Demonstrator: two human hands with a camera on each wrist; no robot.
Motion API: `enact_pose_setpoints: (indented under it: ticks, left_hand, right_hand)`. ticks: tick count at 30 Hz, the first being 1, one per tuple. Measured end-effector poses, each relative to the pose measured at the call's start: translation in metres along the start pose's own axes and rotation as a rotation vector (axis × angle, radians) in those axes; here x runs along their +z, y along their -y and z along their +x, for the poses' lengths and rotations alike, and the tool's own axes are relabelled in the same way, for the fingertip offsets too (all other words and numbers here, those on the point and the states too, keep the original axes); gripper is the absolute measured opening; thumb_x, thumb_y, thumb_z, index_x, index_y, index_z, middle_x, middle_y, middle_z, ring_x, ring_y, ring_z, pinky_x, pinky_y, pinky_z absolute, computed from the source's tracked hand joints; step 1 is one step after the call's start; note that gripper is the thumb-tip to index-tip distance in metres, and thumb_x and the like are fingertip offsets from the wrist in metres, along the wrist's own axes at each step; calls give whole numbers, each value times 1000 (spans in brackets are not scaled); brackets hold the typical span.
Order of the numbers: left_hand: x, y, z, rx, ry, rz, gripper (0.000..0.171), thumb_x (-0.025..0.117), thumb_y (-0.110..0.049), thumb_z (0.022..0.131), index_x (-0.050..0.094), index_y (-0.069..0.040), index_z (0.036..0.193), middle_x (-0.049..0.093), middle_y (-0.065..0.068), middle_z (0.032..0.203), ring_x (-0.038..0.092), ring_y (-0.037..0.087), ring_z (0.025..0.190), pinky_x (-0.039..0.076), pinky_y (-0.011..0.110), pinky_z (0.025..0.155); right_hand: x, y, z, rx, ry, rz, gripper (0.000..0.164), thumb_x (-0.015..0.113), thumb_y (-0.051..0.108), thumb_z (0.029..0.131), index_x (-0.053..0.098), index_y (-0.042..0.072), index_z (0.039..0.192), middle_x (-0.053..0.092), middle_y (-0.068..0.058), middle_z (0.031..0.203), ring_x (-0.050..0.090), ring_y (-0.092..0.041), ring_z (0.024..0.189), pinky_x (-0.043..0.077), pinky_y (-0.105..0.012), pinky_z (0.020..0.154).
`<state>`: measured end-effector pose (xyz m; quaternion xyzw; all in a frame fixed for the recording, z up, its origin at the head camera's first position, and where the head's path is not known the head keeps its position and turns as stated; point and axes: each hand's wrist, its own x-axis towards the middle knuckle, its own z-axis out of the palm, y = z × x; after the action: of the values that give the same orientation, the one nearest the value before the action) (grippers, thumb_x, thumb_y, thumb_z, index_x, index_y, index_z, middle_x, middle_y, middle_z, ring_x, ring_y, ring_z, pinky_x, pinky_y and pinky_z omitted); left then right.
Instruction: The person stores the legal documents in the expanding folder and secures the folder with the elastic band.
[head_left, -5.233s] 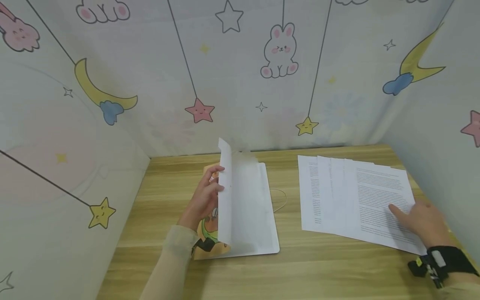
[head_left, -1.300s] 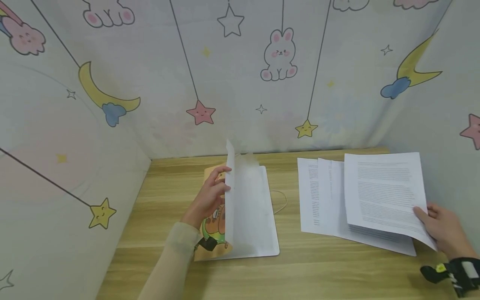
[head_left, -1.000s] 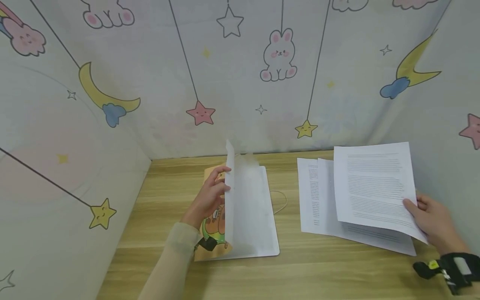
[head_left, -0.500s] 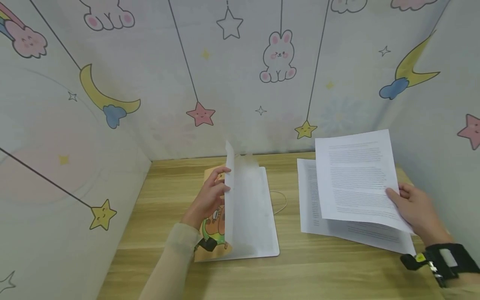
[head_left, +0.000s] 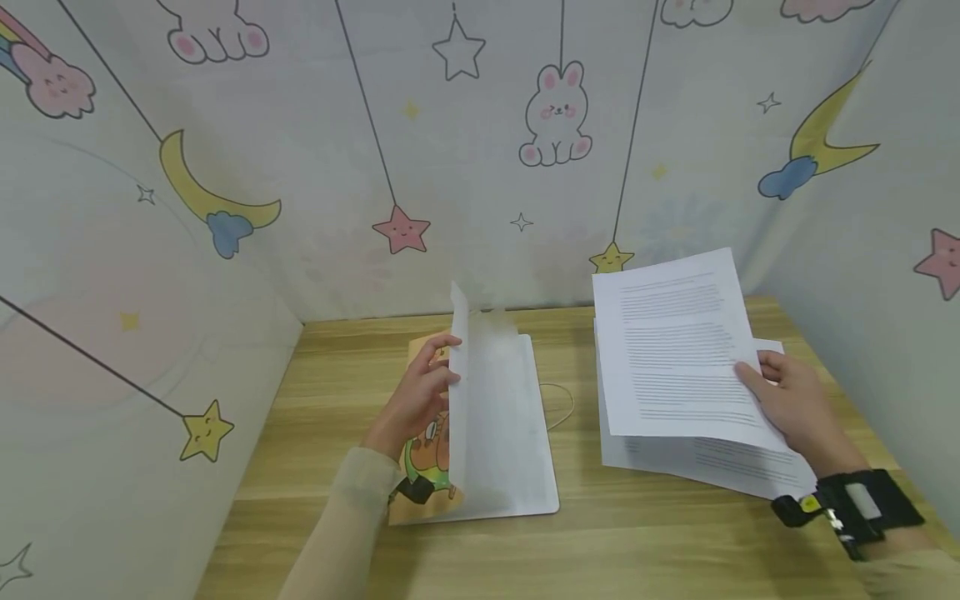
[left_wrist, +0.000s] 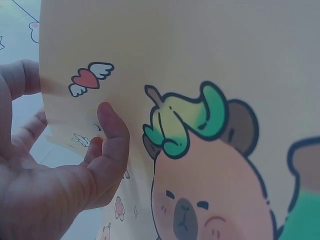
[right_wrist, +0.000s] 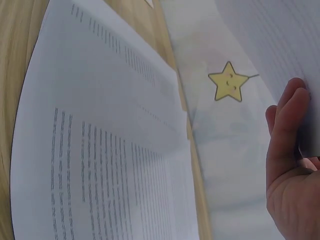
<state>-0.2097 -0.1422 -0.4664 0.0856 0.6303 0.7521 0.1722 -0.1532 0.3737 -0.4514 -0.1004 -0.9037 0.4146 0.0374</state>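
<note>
My left hand (head_left: pixel 416 396) holds up the cover (left_wrist: pixel 190 45) of a document folder (head_left: pixel 506 467), its fingertips at the cover's free edge. A cartoon capybara (left_wrist: pixel 210 185) with a green and yellow banana peel on its head is printed on the outside. The folder's inside is white. My right hand (head_left: pixel 798 408) pinches a printed sheet of paper (head_left: pixel 678 350) by its right edge, thumb on top. That sheet is raised and tilted over more printed papers (right_wrist: pixel 100 140), which lie overlapping on the table and are partly hidden below it.
A thin elastic cord (head_left: pixel 572 404) loops out from the folder's right side onto the wooden table (head_left: pixel 525 558). Behind the table hangs a white cloth wall (head_left: pixel 480 150) with cartoon prints, and similar walls flank both sides.
The right hand, earlier touching the fanned papers with its fingers, has picked up the top sheet and carried it left over the others. The left hand still holds the cover.
</note>
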Motion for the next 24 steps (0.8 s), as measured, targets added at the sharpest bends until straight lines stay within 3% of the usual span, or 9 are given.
enact_pose_setpoints:
  ticks: [7,14,24]
  left_hand:
    - [0,0,0,5,-1,-5,52,47,-2,101,37,-16,150,43,31,146,58,38,118,57,47,86]
    - [0,0,0,20,12,-13,52,46,-2,101,36,-14,150,39,33,148,54,45,124,57,49,87]
    - [-1,0,-1,13,21,-26,53,47,-2,100,37,-15,150,40,33,146,53,46,123,57,49,86]
  right_hand:
    - [12,19,-3,-6,20,38,68,51,46,108,45,-7,151,64,-36,128,72,-18,75,58,-31,59]
    - [25,32,-4,-65,31,108,59,53,37,109,48,-9,147,65,-36,126,71,-10,74,59,-28,61]
    - [36,47,-3,-103,37,119,56,52,36,110,52,-9,144,68,-33,122,71,-9,76,58,-27,62]
